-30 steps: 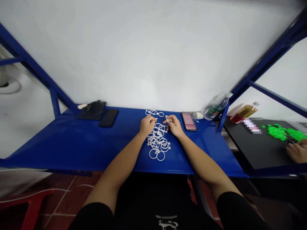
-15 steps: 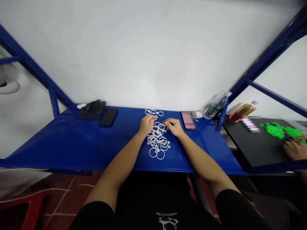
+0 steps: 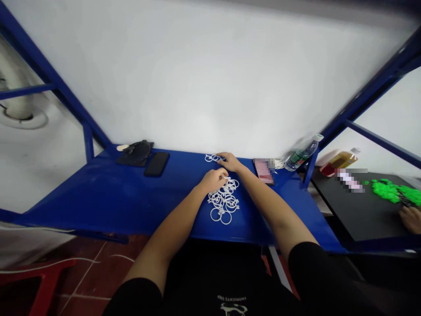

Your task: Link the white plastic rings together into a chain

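Observation:
A pile of white plastic rings [image 3: 225, 217] with small knobs or clips lies on the blue table [image 3: 115, 197]. My left hand [image 3: 213, 180] is at the far end of this pile, fingers bent and pinched on a white ring. Farther back, by the wall, a short row of white rings [image 3: 208, 158] lies flat. Over the right end of that row reaches my right hand [image 3: 230, 161], its fingertips curled down on a white ring that they partly cover. My two hands are close together, the right one beyond the left.
Left of the rings are a black phone [image 3: 157, 164] and a dark pouch-like item [image 3: 136, 152]. On the right lie another phone [image 3: 263, 171], a white cable [image 3: 279, 163] and a water bottle [image 3: 303, 152]. A co-worker's hand [image 3: 411, 218] is beside green pieces [image 3: 385, 190] on a black table.
My right hand has moved away from me to the far row of rings. My left hand has come back from near that row to the pile. The camera view has shifted slightly.

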{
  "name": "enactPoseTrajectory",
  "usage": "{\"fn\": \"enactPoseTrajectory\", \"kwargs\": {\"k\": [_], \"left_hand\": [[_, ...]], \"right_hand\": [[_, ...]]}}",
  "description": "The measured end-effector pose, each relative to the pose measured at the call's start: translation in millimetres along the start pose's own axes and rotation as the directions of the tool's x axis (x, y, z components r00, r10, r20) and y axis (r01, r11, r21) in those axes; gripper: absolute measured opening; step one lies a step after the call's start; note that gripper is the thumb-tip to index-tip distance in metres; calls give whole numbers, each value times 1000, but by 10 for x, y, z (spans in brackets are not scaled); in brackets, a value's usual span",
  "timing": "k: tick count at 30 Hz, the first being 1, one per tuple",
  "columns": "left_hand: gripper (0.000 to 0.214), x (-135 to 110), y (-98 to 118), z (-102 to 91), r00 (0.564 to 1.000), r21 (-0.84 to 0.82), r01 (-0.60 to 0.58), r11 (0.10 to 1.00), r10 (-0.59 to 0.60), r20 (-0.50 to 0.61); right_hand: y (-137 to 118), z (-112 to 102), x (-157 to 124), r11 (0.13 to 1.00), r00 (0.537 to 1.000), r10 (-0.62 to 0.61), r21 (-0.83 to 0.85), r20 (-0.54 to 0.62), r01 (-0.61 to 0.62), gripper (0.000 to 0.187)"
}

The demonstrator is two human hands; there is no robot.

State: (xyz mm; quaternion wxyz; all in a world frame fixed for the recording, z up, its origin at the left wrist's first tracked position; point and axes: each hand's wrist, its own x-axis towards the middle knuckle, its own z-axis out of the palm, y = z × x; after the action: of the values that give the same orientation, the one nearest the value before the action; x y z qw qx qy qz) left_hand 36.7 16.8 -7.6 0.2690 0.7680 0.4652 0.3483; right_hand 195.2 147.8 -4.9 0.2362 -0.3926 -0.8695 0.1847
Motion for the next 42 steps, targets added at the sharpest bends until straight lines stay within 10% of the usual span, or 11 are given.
{"fn": "enactPoseTrajectory", "kwargs": {"k": [7, 13, 28, 35, 42], "left_hand": [[17, 1, 50, -38, 998, 126, -59, 990, 60, 0], [25, 63, -90, -152, 952, 359, 222, 907, -121, -282], [22, 65, -281, -219, 920, 444, 385, 809, -300, -251], [15, 65, -277, -213, 896, 330, 402, 854, -291, -336], [17, 105, -353, -210, 870, 195, 407, 892, -314, -380]], "right_hand": [[-33, 213, 109, 999, 987, -2, -47, 161, 10, 43], [-71, 39, -344, 985, 985, -95, 158, 143, 72, 52], [-238, -159, -926, 923, 983, 172, -338, -66, -184, 24], [-438, -194, -1223, 979, 956, 202, 43, -214, -197, 25], [-397, -119, -1340, 812, 890, 359, 564, -281, -149, 38]]}}
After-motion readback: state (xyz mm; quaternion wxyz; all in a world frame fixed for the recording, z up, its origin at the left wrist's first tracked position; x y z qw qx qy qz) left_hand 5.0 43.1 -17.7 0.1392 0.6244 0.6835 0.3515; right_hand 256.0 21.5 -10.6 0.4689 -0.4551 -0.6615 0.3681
